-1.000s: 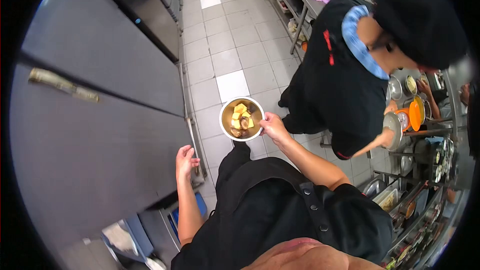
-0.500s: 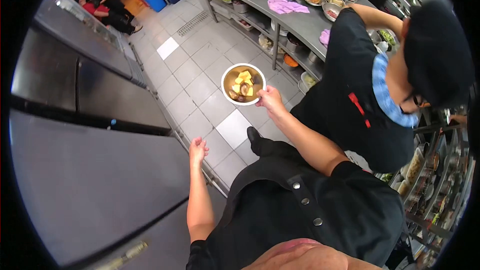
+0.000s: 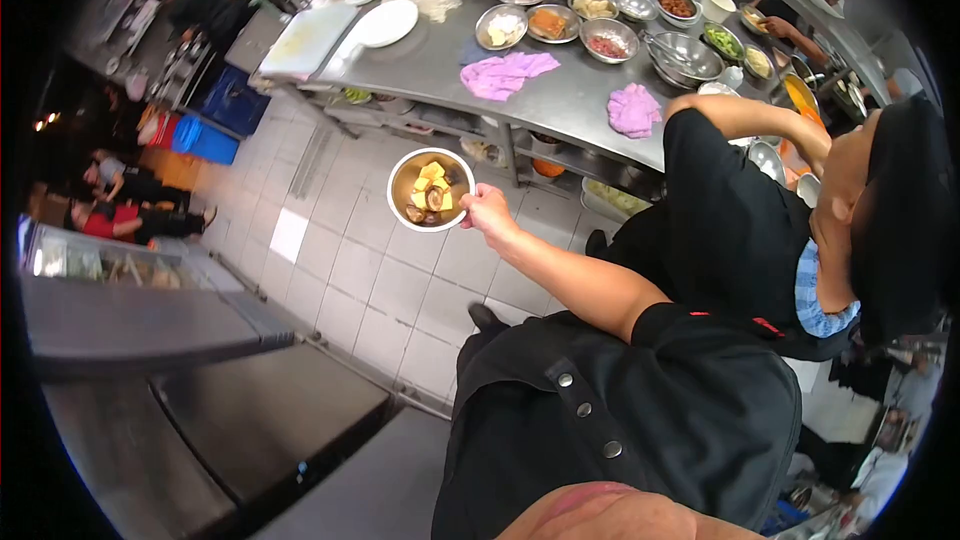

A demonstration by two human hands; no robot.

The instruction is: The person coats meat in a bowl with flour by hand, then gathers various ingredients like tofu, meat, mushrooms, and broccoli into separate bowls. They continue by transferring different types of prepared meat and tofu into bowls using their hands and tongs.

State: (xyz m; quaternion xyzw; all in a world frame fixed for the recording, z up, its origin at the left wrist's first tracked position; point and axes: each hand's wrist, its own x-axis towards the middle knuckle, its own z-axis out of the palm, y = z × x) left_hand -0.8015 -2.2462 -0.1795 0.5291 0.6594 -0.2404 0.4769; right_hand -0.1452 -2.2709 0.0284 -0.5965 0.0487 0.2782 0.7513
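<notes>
My right hand (image 3: 489, 214) grips the rim of a round bowl (image 3: 404, 186) with a pale edge, holding it out over the tiled floor. Inside lie yellow blocks of food (image 3: 431, 171) and dark brown pieces that look like mushrooms (image 3: 434, 198). My fingers are closed on the near right side of the bowl, part of them hidden beneath it. My left hand is out of view.
Ahead stands a steel worktable (image 3: 435, 45) with metal bowls of ingredients (image 3: 608, 42), a white plate (image 3: 388, 23) and purple cloths (image 3: 508, 75). A co-worker in black (image 3: 720, 210) stands close on my right. Steel cabinets (image 3: 270, 400) line the left; a blue bin (image 3: 212, 140) stands farther off.
My view has turned to the right, showing more of the worktable. The bowl stays in my right hand, now farther left in view. My left hand has left the picture.
</notes>
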